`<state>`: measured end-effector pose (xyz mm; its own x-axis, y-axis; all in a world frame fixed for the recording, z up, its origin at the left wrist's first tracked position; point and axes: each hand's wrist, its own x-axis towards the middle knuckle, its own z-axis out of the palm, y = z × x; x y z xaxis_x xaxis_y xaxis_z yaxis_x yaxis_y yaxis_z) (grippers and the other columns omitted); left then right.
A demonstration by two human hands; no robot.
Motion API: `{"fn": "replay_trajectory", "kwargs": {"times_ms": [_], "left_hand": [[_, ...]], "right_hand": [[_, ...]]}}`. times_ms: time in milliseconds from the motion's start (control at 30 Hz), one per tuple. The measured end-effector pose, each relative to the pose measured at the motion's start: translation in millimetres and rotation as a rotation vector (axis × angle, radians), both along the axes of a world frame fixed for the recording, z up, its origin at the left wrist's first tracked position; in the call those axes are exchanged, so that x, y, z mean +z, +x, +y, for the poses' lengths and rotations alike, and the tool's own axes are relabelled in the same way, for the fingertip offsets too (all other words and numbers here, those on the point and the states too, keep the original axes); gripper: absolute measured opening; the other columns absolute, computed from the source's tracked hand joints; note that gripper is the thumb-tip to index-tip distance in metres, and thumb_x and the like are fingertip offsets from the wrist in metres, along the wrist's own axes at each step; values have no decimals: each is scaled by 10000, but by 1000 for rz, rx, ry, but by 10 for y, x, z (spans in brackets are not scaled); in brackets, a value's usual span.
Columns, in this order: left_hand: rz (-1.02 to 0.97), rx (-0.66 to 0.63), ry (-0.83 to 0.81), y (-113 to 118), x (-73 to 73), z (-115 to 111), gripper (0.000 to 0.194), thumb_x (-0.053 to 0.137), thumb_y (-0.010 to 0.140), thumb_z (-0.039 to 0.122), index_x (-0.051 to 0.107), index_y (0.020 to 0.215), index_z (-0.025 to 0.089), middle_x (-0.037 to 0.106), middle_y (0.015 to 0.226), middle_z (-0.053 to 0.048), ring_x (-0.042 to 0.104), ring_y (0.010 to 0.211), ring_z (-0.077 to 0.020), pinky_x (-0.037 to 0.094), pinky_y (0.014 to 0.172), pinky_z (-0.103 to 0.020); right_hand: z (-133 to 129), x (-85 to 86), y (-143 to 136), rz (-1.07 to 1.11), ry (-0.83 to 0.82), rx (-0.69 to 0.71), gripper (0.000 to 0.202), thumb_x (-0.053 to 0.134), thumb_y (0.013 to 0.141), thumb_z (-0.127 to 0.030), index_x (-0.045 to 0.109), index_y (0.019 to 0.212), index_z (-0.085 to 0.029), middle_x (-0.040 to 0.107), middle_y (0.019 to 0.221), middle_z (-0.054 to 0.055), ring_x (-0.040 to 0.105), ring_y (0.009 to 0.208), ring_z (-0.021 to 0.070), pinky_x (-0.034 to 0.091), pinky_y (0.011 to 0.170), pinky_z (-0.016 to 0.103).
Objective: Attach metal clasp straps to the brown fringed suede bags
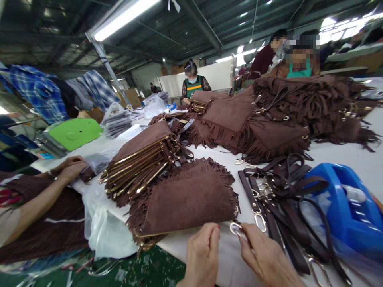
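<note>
A brown fringed suede pouch with a gold zipper edge lies flat in front of me, on top of another fringed piece. My left hand is closed beside the pouch's near edge; what its fingers hold, if anything, is hidden. Between thumb and fingers, my right hand pinches a metal snap hook near the small ring at the pouch's right corner. Dark brown wrist straps with metal hooks lie heaped just to the right of that hand.
Stacked pouches with gold zippers stand behind, left of centre. Larger heaps of fringed pouches fill the back. A blue tape dispenser sits at right. At left, a co-worker's hands handle clear plastic. Another person works across the table.
</note>
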<state>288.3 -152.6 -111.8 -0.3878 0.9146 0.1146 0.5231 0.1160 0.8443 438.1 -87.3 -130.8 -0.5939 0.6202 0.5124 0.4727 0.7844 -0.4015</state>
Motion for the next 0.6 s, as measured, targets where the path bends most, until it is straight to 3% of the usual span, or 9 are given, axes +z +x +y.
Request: {"fn": "replay_trajectory", "kwargs": {"times_ms": [100, 200, 333, 433, 500, 600], "left_hand": [[641, -43, 418, -5, -63, 52, 208, 431, 846, 176, 595, 973, 173, 661, 848, -48, 588, 790, -171, 436, 711, -289], [911, -101, 453, 42, -98, 177, 262, 465, 816, 138, 563, 1059, 143, 639, 983, -63, 537, 927, -215, 387, 801, -348], [1012, -195, 325, 108, -104, 378, 368, 489, 802, 158, 479, 1169, 126, 567, 1146, -83, 455, 1066, -245, 320, 889, -404], [911, -236, 234, 150, -62, 479, 412, 559, 772, 294, 474, 1145, 140, 537, 1154, -87, 436, 1075, -257, 318, 893, -417], [832, -206, 217, 187, -34, 519, 384, 560, 762, 358, 496, 1081, 154, 539, 1121, -83, 442, 1054, -257, 324, 883, -423], [860, -94, 211, 264, -43, 570, 303, 530, 766, 277, 502, 1032, 134, 543, 1099, -101, 441, 1050, -266, 322, 881, -445]], "right_hand": [[135, -15, 93, 28, 11, -132, 141, 316, 903, -249, 449, 908, -201, 592, 661, 0, 618, 533, 139, 467, 475, 233], [173, -75, 185, 34, 15, -215, 177, 302, 904, -263, 465, 879, -199, 618, 665, 13, 631, 543, 147, 470, 477, 236], [142, -136, 275, 7, -42, -238, 168, 328, 896, -280, 477, 888, -202, 629, 663, 7, 634, 547, 151, 467, 470, 233], [148, -112, 281, 32, -76, -294, 209, 306, 896, -300, 490, 874, -204, 622, 636, 5, 626, 525, 165, 467, 460, 255], [173, -73, 258, 56, -89, -308, 225, 296, 895, -302, 496, 862, -203, 626, 645, 12, 623, 524, 170, 464, 456, 263], [220, -19, 207, 71, -103, -290, 232, 297, 891, -295, 497, 818, -203, 618, 643, 18, 618, 532, 167, 453, 458, 260]]}}
